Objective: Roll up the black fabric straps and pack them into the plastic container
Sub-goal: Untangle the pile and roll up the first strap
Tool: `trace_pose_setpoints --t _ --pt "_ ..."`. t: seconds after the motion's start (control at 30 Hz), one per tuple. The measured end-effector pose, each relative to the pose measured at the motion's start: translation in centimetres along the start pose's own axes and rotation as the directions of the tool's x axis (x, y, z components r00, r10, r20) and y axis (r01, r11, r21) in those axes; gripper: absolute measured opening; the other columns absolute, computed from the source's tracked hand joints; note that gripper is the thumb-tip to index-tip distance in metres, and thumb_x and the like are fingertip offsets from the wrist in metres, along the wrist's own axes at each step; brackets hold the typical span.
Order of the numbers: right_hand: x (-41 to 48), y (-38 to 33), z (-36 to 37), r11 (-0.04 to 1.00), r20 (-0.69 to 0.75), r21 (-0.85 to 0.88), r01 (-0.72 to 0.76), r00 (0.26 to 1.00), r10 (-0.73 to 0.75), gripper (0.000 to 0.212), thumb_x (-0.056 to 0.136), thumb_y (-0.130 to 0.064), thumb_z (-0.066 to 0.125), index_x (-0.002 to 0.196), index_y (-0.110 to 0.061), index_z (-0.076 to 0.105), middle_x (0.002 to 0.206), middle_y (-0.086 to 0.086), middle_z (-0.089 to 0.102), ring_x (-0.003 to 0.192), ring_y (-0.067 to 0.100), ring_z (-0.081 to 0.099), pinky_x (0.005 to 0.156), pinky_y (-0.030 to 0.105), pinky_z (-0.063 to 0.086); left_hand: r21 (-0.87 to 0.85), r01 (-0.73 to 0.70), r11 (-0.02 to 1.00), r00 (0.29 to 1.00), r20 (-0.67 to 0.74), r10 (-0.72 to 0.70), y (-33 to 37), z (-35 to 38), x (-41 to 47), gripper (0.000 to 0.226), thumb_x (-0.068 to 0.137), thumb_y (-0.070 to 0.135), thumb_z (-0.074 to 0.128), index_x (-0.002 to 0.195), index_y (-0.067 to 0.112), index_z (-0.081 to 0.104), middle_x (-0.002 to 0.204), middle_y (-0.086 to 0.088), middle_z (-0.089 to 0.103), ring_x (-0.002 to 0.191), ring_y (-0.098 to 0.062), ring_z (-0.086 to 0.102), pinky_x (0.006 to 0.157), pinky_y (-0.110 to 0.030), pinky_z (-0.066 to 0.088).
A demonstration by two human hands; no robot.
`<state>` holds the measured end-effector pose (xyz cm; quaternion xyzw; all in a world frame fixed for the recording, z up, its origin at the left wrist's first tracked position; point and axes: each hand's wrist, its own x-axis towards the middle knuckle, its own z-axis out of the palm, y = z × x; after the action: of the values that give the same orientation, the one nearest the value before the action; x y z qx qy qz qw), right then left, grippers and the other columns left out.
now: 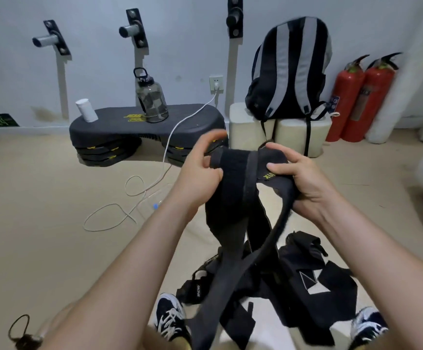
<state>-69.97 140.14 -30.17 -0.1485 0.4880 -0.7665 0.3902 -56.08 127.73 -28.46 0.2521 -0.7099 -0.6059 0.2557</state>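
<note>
Both my hands held one black strap (240, 173) up at chest height: left hand (200, 170) pinched its rolled end, right hand (303, 178) gripped the other side, its tails hanging to the strap pile (306, 281) on the floor.

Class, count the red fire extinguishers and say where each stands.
2. The first extinguisher stands by the wall, right of the backpack; the second extinguisher stands immediately right of it. No others show.

**Black, Yellow and Red**

A black fabric strap (233, 198) carries yellow lettering, matching the yellow logo on a black moulded step platform (99, 130). A black backpack (291, 66) shows broad grey stripes; two metal fire extinguishers (349, 97) are red; dark blue canvas shoes (170, 314) have white laces on the beige floor (41, 198).
</note>
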Motion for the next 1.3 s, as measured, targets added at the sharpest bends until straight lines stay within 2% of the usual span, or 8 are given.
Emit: trace_pose_setpoints --t 0.13,0.3,0.37,0.47,0.63,0.77,0.93,1.3 --pt "-0.9 -0.8 -0.3 0.987 0.130 0.144 -0.064 0.990 0.045 0.044 0.089 0.017 0.044 0.123 -0.005 0.062 0.093 0.010 0.067 0.062 0.015 0.068 0.052 0.020 0.053 0.062 0.003 0.998 0.999 -0.035 -0.001 -0.2 -0.2 -1.6 0.064 0.078 -0.019 0.043 0.095 0.034 0.075 0.102 0.007 0.073 0.101 -0.016 0.066 0.077 -0.031 0.057" --pt "-1.2 -1.4 -0.8 0.994 0.258 0.105 -0.009 0.966 -0.019 0.043 0.080 0.013 0.052 0.114 -0.009 0.064 0.097 0.008 0.070 0.079 0.018 0.070 0.072 0.027 0.060 -0.211 0.184 0.960 0.983 0.060 -0.175 0.2 -1.0 -1.6 0.016 0.086 0.008 0.065 0.097 0.018 0.067 0.082 0.003 0.067 0.071 -0.015 0.063 0.065 -0.029 0.053" --pt "-1.1 -1.5 -0.8 0.994 0.285 0.112 0.011 0.958 -0.042 0.045 0.074 0.009 0.055 0.113 -0.010 0.064 0.099 0.007 0.070 0.084 0.019 0.070 0.078 0.029 0.060 -0.277 0.206 0.938 0.978 0.102 -0.185 -0.6 -0.4 -1.7 0.047 0.074 0.007 0.079 0.113 0.021 0.056 0.090 0.003 0.069 0.075 -0.014 0.068 0.066 -0.031 0.056" --pt "-1.0 -1.5 -0.8 0.988 0.316 0.154 0.002 0.947 -0.051 0.045 0.074 0.008 0.055 0.114 -0.012 0.063 0.101 0.008 0.071 0.085 0.021 0.070 0.080 0.030 0.059 -0.073 0.020 0.997 0.997 0.075 -0.015 -1.7 1.6 -2.1 0.073 0.067 -0.005 0.082 0.124 0.032 0.055 0.114 0.006 0.068 0.101 -0.014 0.069 0.086 -0.031 0.057" --pt "-0.8 -0.6 -0.5 0.988 0.443 0.120 -0.096 0.896 0.034 0.075 0.051 -0.001 0.085 0.122 -0.007 0.062 0.114 0.017 0.068 0.096 0.028 0.070 0.089 0.035 0.057 0.120 -0.168 0.978 0.974 -0.133 0.184 -1.3 3.4 -1.8 0.050 0.074 0.018 0.083 0.114 0.041 0.065 0.109 0.024 0.069 0.104 0.008 0.062 0.087 -0.010 0.047" --pt "-0.6 -0.5 -0.7 0.987 0.455 0.072 -0.145 0.885 0.097 0.076 0.031 -0.011 0.090 0.105 -0.007 0.073 0.100 0.017 0.071 0.085 0.028 0.071 0.078 0.033 0.060 0.282 -0.227 0.932 0.969 -0.028 0.244 -0.9 2.3 -1.2 0.046 0.070 0.019 0.086 0.094 0.053 0.066 0.091 0.035 0.068 0.095 0.012 0.062 0.085 -0.013 0.047" --pt "-1.2 -0.9 -0.7 0.989 0.469 0.003 -0.148 0.874 0.129 0.053 0.037 -0.005 0.075 0.089 -0.010 0.078 0.089 0.011 0.073 0.077 0.021 0.070 0.073 0.027 0.059 0.417 -0.319 0.851 0.930 -0.037 0.366 -1.3 3.3 -1.9 0.028 0.066 0.041 0.072 0.070 0.014 0.073 0.063 0.000 0.065 0.068 -0.018 0.057 0.069 -0.042 0.051" --pt "-3.4 -1.6 0.2 0.981 0.423 -0.018 -0.192 0.888 0.181 0.044 0.067 0.009 0.027 0.082 0.000 0.067 0.065 0.013 0.067 0.043 0.016 0.061 0.038 0.019 0.047 0.569 -0.407 0.714 0.887 0.059 0.458 -1.4 3.2 -1.9 0.034 0.064 0.057 0.071 0.077 0.027 0.061 0.077 0.002 0.061 0.077 -0.018 0.055 0.067 -0.036 0.047"
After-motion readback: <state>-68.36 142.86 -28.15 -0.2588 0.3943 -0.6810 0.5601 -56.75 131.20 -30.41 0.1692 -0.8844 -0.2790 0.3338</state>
